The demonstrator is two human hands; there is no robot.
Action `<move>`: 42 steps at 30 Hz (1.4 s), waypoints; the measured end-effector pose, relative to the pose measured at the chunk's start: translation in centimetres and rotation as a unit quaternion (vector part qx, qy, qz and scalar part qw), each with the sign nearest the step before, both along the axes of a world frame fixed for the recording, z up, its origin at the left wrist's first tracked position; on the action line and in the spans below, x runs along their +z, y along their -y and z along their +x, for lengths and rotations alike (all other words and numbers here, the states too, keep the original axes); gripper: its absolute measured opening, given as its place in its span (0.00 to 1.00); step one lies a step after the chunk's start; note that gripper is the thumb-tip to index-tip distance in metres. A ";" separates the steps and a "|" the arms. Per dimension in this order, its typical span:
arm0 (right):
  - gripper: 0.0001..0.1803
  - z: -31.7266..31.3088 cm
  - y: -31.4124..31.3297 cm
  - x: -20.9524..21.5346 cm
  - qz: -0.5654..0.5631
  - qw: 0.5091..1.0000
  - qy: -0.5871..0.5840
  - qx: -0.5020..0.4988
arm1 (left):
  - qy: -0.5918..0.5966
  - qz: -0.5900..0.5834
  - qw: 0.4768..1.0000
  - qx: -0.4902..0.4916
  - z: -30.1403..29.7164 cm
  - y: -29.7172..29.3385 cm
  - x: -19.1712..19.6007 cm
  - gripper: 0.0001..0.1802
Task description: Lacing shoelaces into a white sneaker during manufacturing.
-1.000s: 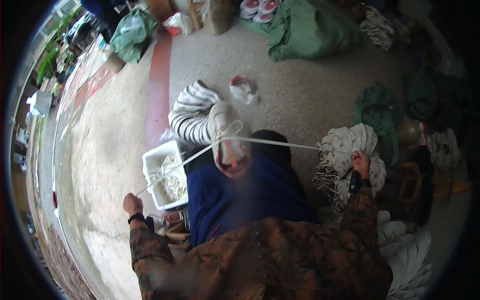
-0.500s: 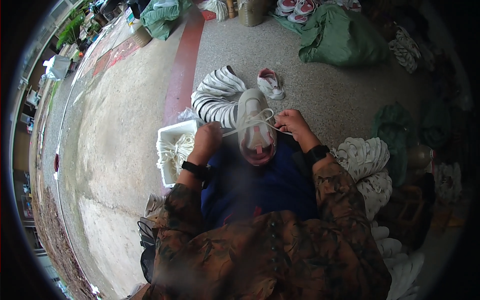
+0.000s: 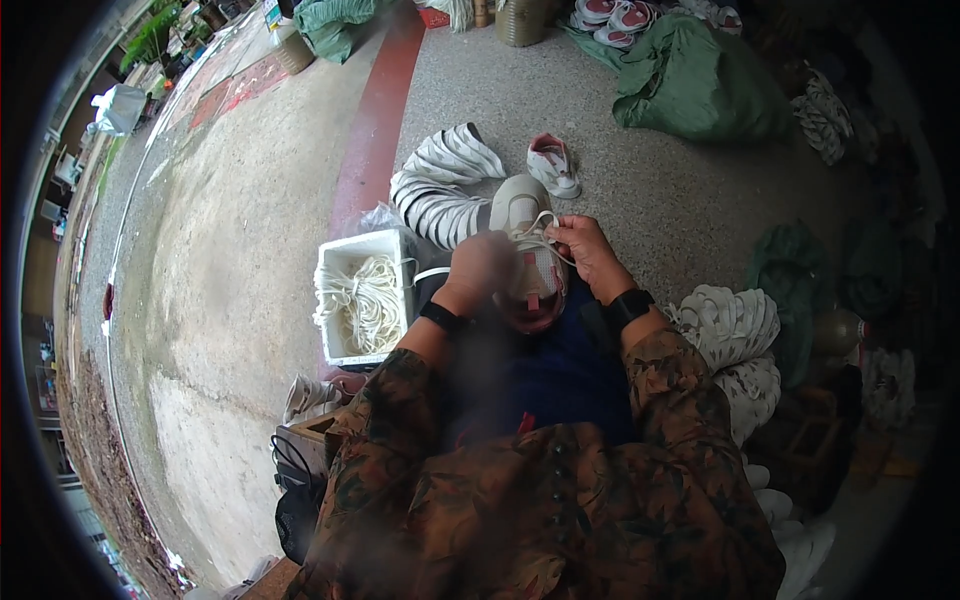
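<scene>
A white and beige sneaker [image 3: 521, 205] with pink parts rests over my lap, its toe pointing away from me. A cream shoelace [image 3: 541, 224] runs through its eyelets. My right hand [image 3: 590, 252] pinches the lace at the shoe's right side. Over the left side of the laces is my left hand [image 3: 480, 270], smeared by motion, so its fingers cannot be made out. A white lace end [image 3: 432, 272] sticks out left of that hand.
To the left stands a white foam box [image 3: 364, 345] of bundled laces. Beyond my knees are a curved row of stacked white shoe pieces [image 3: 445, 205] and another sneaker [image 3: 553, 168]. White shoe parts [image 3: 728, 318] are piled at the right. A green sack [image 3: 700, 85] lies farther off.
My left hand has moved right, from pulling a lace out to the side to over the shoe. My right hand has come in closer to the laces. The whole view has shifted slightly.
</scene>
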State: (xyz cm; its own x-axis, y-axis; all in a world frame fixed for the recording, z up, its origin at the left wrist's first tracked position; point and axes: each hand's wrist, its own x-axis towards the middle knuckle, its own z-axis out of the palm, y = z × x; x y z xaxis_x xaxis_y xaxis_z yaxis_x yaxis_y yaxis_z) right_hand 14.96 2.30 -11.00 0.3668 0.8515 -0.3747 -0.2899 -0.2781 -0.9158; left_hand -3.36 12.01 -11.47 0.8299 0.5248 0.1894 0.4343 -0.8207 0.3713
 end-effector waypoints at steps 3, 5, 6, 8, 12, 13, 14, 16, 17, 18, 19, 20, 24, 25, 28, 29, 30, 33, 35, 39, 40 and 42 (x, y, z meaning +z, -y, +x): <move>0.09 -0.1 0.0 -0.1 0.020 1.000 -0.008 0.004 | 0.001 0.028 1.000 0.001 0.3 0.2 0.1 0.07; 0.13 0.3 0.3 -0.2 0.038 0.998 -0.058 0.006 | 0.003 0.055 0.998 0.019 0.9 0.6 0.6 0.07; 0.13 0.3 0.4 -0.4 0.038 0.998 -0.059 0.004 | 0.002 0.055 0.998 0.017 1.0 0.7 0.9 0.07; 0.18 0.1 0.4 -0.4 0.056 0.992 -0.104 -0.034 | 0.007 0.018 0.998 0.062 1.2 0.9 1.3 0.08; 0.20 -0.1 0.2 -0.8 0.035 0.995 -0.089 -0.037 | 0.010 -0.067 0.988 0.136 1.3 0.2 -0.8 0.12; 0.20 0.1 0.3 -0.9 0.038 0.994 -0.097 -0.026 | 0.154 -0.257 0.943 0.142 1.3 0.3 -1.2 0.11; 0.21 0.2 0.3 -1.0 0.042 0.993 -0.105 -0.015 | 0.289 -0.433 0.842 0.140 1.3 0.3 -1.5 0.10; 0.20 0.6 0.7 -0.9 0.048 0.991 -0.123 -0.027 | 0.270 -0.432 0.859 0.052 0.8 -0.4 -0.7 0.10; 0.19 0.6 0.8 -0.8 0.056 0.988 -0.139 -0.033 | 0.254 -0.424 0.868 -0.032 0.4 -0.8 -0.1 0.10; 0.19 0.7 1.0 -0.7 0.056 0.988 -0.140 -0.033 | 0.254 -0.424 0.869 -0.032 0.4 -1.2 -0.1 0.10; 0.17 0.8 1.0 -0.7 0.057 0.987 -0.147 -0.032 | 0.195 -0.423 0.884 -0.043 0.3 -1.9 -0.5 0.10; 0.15 0.8 1.0 -0.7 0.059 0.986 -0.154 -0.031 | 0.134 -0.419 0.896 -0.054 0.2 -2.4 -0.9 0.10; 0.11 -0.5 1.6 -1.7 0.094 0.975 -0.159 -0.126 | 0.210 -0.532 0.810 0.131 1.0 -1.4 -2.1 0.17; 0.09 -0.1 2.0 -1.8 0.091 0.978 -0.153 -0.112 | 0.180 -0.446 0.865 0.144 1.1 -1.2 -2.0 0.17; 0.06 0.3 2.8 -1.7 0.052 0.997 -0.021 -0.052 | 0.127 -0.324 0.926 0.147 0.8 -0.9 -1.7 0.19; 0.05 0.3 2.9 -1.3 0.014 0.994 0.106 -0.005 | 0.107 -0.293 0.940 0.139 0.5 -0.9 -1.6 0.20; 0.05 0.1 3.0 -0.9 0.015 0.994 0.106 -0.005 | 0.107 -0.292 0.940 0.139 0.3 -0.9 -1.6 0.20; 0.05 -0.7 3.4 -0.3 0.042 0.962 0.267 0.040 | 0.078 -0.223 0.963 0.130 -0.4 -0.5 -1.6 0.23; 0.08 -1.1 3.8 0.0 0.029 0.970 0.241 -0.002 | 0.164 -0.130 0.976 0.059 -0.7 -0.1 -1.8 0.22; 0.09 -0.9 3.8 0.4 0.042 0.984 0.145 -0.097 | 0.133 -0.265 0.940 0.167 -0.8 0.0 -2.3 0.16; 0.10 -0.6 3.5 0.5 0.041 0.989 0.026 -0.139 | 0.221 -0.298 0.912 0.177 -1.9 -0.8 -3.7 0.11; 0.10 1.6 5.0 0.1 0.033 0.976 -0.096 -0.193 | 0.353 -0.430 0.803 0.213 -3.0 -1.1 -3.1 0.03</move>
State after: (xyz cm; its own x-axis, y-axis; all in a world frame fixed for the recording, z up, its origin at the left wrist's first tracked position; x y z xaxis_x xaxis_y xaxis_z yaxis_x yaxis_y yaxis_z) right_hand 16.60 -2.67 -10.88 0.5930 0.6885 -0.4175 -0.5291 -0.0577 -0.8466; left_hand -6.36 13.14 -14.60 0.3846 0.9217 -0.0512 0.0392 0.0391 0.9985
